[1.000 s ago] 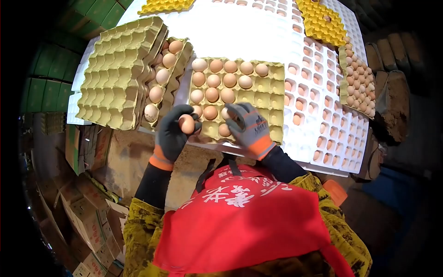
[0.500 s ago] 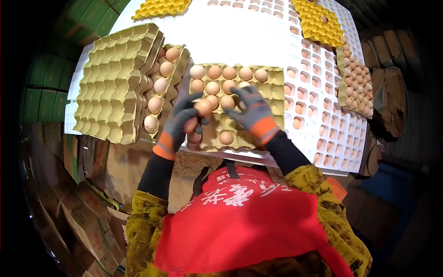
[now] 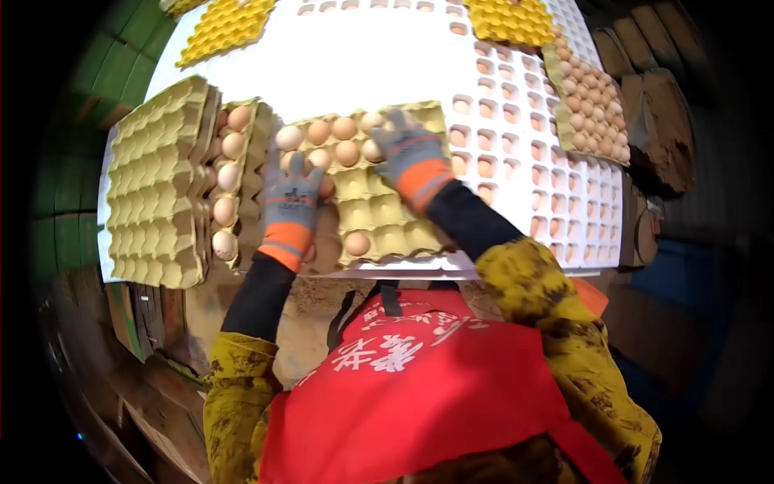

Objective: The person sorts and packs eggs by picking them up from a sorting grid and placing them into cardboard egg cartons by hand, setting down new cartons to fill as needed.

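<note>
A cardboard egg tray (image 3: 427,117) lies at the table's front edge, with brown eggs (image 3: 344,127) in its far rows and a single egg (image 3: 357,244) in a near cup. Over its left side lies my left hand (image 3: 292,202), in a grey and orange glove, palm down with fingers stretched forward among the eggs. My right hand (image 3: 409,152), gloved alike, is over the far right corner, beside the eggs there. Its fingertips are blurred, and whatever is under its palm is hidden. Several middle cups of the tray hold no egg.
Left of the tray stand a partly filled tray (image 3: 256,149) with a column of eggs and a stack of cardboard trays (image 3: 153,185). White foam trays (image 3: 516,109) with eggs cover the right. Yellow trays (image 3: 230,28) lie at the back, and a full egg tray (image 3: 592,109) at far right.
My left hand has opened out; the eggs that were in its fingers no longer show there. My right hand is now over the far right corner. Eggs are gone from the tray's middle cups.
</note>
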`<state>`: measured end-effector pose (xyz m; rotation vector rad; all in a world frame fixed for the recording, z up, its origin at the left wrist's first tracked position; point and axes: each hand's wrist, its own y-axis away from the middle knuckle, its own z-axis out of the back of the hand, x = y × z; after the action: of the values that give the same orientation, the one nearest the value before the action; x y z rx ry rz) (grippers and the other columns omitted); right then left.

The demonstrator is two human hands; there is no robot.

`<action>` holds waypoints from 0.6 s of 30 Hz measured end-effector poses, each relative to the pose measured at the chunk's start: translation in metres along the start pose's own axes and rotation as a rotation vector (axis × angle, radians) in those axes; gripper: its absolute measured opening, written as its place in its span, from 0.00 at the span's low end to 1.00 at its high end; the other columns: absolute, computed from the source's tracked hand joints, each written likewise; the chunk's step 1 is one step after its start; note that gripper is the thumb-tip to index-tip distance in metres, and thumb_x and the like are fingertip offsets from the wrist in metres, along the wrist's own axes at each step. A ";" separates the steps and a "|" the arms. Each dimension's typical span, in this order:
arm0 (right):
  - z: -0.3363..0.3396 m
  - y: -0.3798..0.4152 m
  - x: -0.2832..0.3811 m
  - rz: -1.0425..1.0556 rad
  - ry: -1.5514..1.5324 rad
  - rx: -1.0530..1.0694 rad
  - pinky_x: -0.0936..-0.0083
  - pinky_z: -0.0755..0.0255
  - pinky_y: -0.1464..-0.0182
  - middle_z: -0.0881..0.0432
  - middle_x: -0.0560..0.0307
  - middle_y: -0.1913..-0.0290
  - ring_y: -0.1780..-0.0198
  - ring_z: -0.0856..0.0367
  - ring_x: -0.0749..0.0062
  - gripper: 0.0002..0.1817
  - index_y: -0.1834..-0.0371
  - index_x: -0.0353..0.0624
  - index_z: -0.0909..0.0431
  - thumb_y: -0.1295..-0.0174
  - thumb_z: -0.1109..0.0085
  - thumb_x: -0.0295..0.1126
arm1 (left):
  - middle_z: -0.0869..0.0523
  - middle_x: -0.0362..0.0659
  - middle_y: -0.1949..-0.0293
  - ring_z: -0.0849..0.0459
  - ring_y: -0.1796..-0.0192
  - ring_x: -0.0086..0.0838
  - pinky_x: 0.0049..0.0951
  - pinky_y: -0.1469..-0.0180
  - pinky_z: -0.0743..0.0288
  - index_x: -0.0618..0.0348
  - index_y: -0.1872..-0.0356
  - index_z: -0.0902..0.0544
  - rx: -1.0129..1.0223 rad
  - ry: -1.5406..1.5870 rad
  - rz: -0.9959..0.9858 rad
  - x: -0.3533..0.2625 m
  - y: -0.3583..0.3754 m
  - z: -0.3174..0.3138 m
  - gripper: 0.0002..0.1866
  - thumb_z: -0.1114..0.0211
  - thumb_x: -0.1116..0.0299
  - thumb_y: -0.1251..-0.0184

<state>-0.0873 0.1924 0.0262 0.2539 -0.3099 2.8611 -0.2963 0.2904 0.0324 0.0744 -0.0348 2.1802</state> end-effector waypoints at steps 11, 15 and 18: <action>0.053 0.160 -0.134 -0.390 -0.781 -0.266 0.64 0.23 0.42 0.17 0.51 0.51 0.45 0.18 0.57 0.26 0.46 0.43 0.15 0.48 0.21 0.40 | 0.18 0.45 0.45 0.18 0.44 0.35 0.35 0.39 0.24 0.60 0.51 0.16 -0.171 0.899 0.145 -0.041 0.020 0.054 0.22 0.22 0.76 0.49; 0.057 0.204 -0.180 -0.508 -0.473 -0.105 0.59 0.23 0.42 0.22 0.49 0.40 0.42 0.19 0.54 0.25 0.48 0.47 0.15 0.48 0.22 0.43 | 0.19 0.48 0.42 0.16 0.44 0.39 0.38 0.42 0.21 0.56 0.51 0.15 -0.067 0.924 -0.029 -0.165 0.011 0.066 0.23 0.20 0.72 0.51; 0.054 0.198 -0.179 -0.444 -0.197 0.016 0.59 0.23 0.43 0.23 0.47 0.39 0.39 0.21 0.51 0.24 0.45 0.52 0.16 0.44 0.27 0.45 | 0.20 0.51 0.42 0.16 0.46 0.47 0.41 0.46 0.20 0.52 0.50 0.16 -0.149 0.709 -0.192 -0.234 -0.003 0.058 0.24 0.20 0.68 0.52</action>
<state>0.0381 -0.0483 0.0054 0.5363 -0.2322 2.4054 -0.1578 0.0976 0.0751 -0.7454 0.2037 1.8963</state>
